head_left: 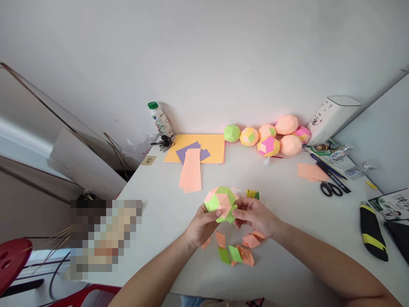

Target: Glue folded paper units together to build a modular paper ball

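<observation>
Head view: the left hand (pixel 203 223) and the right hand (pixel 258 214) hold a paper ball (pixel 221 202) of green and peach facets between them, above the near middle of the table (pixel 159 238). The left thumb presses its front face; the grip is firm enough to support it. The right thumb and fingers pinch its right lower edge; whether they grasp a loose flap there is hard to confirm, as the fingertips overlap it.

Below the hands lie loose folded pieces (pixel 235 253), green and peach. A yellow-green tube (pixel 253 194) lies just beyond the right hand, partly covered by it.

Along the wall stands a cluster of balls (pixel 268 146), with a green ball (pixel 231 133) at its left end. Left of these, peach strips (pixel 192 170) overlap purple paper (pixel 204 152) on a yellow sheet (pixel 213 147). Scissors (pixel 331 189) lie at right, beside peach paper (pixel 310 171).
</observation>
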The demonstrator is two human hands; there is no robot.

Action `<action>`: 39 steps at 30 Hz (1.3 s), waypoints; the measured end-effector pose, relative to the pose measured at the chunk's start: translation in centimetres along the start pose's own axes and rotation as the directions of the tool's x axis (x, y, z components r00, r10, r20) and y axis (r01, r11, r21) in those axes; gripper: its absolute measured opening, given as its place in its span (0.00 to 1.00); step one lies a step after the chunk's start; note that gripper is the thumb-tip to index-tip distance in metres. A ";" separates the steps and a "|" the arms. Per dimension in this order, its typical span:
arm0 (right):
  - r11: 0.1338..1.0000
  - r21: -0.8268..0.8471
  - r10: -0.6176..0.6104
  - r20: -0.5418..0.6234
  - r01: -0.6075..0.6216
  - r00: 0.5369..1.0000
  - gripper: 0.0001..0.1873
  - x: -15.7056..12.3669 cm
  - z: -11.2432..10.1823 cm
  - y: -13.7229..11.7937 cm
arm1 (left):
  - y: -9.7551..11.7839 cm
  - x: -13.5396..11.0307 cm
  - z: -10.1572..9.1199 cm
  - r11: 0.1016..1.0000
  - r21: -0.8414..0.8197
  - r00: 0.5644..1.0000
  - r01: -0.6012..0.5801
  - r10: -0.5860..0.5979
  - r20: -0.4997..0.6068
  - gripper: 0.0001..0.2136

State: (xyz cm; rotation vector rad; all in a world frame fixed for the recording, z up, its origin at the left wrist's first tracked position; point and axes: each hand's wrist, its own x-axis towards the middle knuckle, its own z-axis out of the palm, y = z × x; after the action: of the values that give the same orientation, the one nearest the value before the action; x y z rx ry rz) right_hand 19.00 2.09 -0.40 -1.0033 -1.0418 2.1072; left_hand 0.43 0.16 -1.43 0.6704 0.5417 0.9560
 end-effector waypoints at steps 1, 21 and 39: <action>1.000 -0.011 0.000 0.010 0.000 1.000 0.13 0.0 0.0 0.1 | 0.0 0.0 0.0 1.000 -0.003 1.000 0.006 -0.006 -0.004 0.11; 0.999 0.041 -0.010 -0.091 0.014 0.996 0.12 0.1 -0.2 0.1 | -0.8 0.1 -0.1 0.995 -0.066 0.997 0.071 -0.070 0.030 0.20; 0.992 0.050 -0.108 -0.094 0.113 0.990 0.17 0.6 -0.4 1.1 | -1.4 0.0 -0.4 0.996 -0.062 0.997 0.062 -0.065 -0.045 0.10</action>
State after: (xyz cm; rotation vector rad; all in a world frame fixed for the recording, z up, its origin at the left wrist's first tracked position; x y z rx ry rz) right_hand 18.79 2.09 -1.67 -0.9831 -0.9667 1.9716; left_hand 0.89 -0.32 -2.70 0.5742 0.5706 0.9270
